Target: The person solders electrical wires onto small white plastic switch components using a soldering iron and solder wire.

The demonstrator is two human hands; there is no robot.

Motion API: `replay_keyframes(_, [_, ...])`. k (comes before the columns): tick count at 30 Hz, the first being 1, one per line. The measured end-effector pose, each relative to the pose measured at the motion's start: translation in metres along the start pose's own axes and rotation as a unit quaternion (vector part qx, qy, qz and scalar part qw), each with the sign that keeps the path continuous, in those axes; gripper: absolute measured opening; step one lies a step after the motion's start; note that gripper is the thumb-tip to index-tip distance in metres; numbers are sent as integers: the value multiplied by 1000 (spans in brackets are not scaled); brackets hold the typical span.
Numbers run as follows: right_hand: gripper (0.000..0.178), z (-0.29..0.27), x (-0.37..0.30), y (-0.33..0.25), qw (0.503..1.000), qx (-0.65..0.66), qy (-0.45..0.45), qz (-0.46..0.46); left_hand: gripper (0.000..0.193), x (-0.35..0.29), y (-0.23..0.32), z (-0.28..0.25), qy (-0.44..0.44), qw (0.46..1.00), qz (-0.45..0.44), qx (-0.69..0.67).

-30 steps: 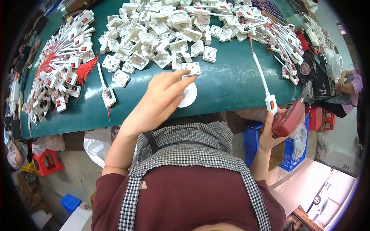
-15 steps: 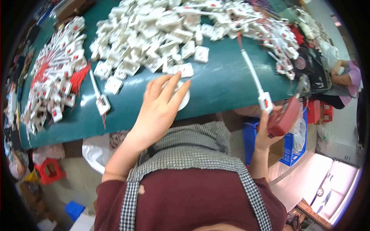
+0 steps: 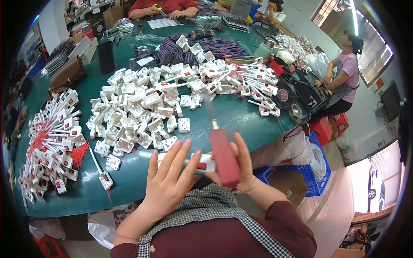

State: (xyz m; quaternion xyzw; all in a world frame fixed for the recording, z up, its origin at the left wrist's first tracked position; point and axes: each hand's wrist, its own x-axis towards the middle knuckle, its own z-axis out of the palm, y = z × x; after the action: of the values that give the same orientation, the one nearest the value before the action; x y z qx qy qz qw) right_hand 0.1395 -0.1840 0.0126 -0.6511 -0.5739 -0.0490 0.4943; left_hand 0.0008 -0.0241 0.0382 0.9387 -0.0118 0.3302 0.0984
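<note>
My right hand [image 3: 244, 165] grips a red handheld tool [image 3: 224, 159] with a metal tip pointing away from me. The same hand also has the white switch housing [image 3: 210, 165] with a red rocker, just left of the tool. A blurred white stem stretches left from it, partly hidden behind my fingers. Over that stem, my left hand [image 3: 167, 185] has its fingers stretched out and slightly apart; whether they touch it I cannot tell. Just beyond my left fingertips is the near edge of a heap of white plastic housings [image 3: 137, 103].
Finished-looking white switch pieces with red wires [image 3: 56, 146] are piled at left, and one lies apart [image 3: 104, 178]. Another such pile [image 3: 254, 81] sits far right. A blue crate [image 3: 318, 180] stands below the green table's [image 3: 202, 116] right edge. Other people sit beyond.
My right hand has come in from the right with the red tool and the switch piece, meeting my left hand. The view has tilted up, showing more of the far table.
</note>
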Motion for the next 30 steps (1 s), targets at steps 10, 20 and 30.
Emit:
replay_keyframes(10, [44, -1, 17, -3, 919, 299, 89, 243, 52, 2, -19, 7, -70, 699, -310, -641])
replay_keyframes(20, [103, 26, 6, -13, 919, 297, 102, 239, 39, -14, -10, 19, -117, 578, -366, -720])
replay_keyframes(30, [102, 31, 12, -34, 890, 300, 117, 323, 35, -17, 1, 30, -65, 860, -271, -427])
